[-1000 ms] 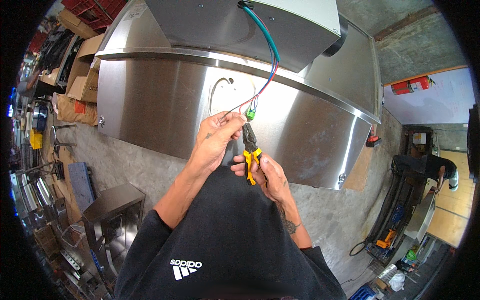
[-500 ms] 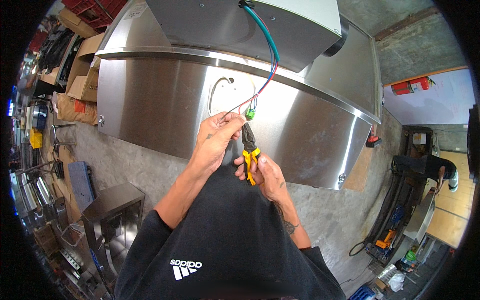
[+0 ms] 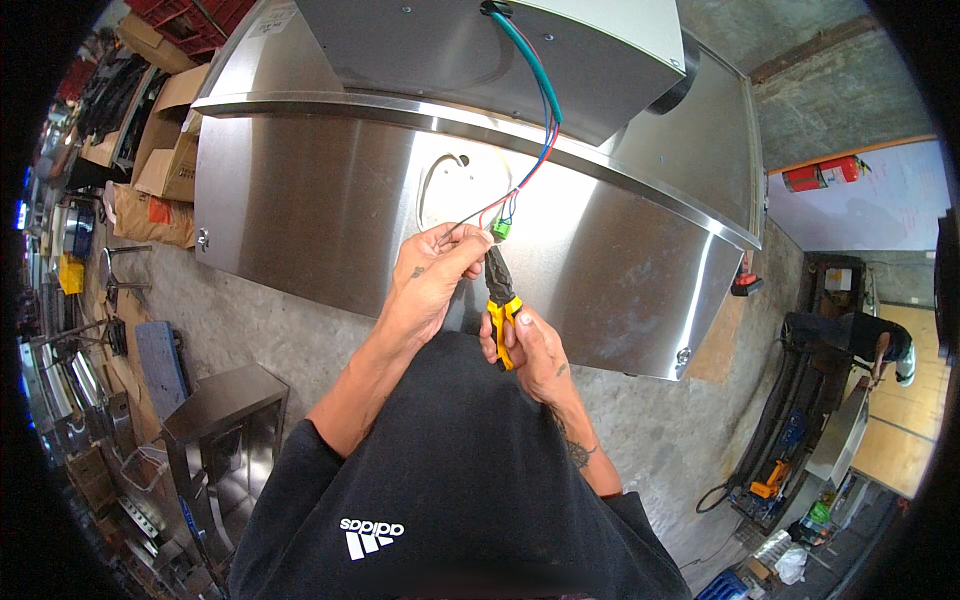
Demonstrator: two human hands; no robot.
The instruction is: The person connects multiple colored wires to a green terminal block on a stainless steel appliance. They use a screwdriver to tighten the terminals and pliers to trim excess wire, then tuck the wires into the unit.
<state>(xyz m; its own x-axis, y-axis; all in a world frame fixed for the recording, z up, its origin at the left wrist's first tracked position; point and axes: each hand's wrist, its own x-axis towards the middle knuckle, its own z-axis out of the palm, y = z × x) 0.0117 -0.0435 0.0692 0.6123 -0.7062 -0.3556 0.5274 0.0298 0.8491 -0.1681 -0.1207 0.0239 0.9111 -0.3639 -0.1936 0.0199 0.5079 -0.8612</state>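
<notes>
1 left hand (image 3: 428, 278) pinches wires (image 3: 546, 153), 1 right hand (image 3: 542, 355) grips pliers (image 3: 502, 296); shirt (image 3: 450, 440) bears white lettering (image 3: 372, 527).

One left hand (image 3: 428, 283), one right hand (image 3: 540, 354): two in all.
One pair of pliers (image 3: 501, 296), one green connector (image 3: 502, 230), one teal sleeve (image 3: 537, 68), one fire extinguisher (image 3: 822, 174), one co-worker (image 3: 842, 330).

- With our left hand (image 3: 435, 275) we pinch thin red and blue wires (image 3: 543, 156) just beside a small green block connector (image 3: 502, 229).
- In our right hand (image 3: 536, 352) we hold dark metal pliers with yellow-and-black handles (image 3: 500, 287), nose near our left fingertips.
- Above, we see a teal sleeved cable (image 3: 540, 75) leaving a grey metal box (image 3: 420, 55).
- Behind our hands we see a shiny stainless-steel panel (image 3: 610, 265).
</notes>
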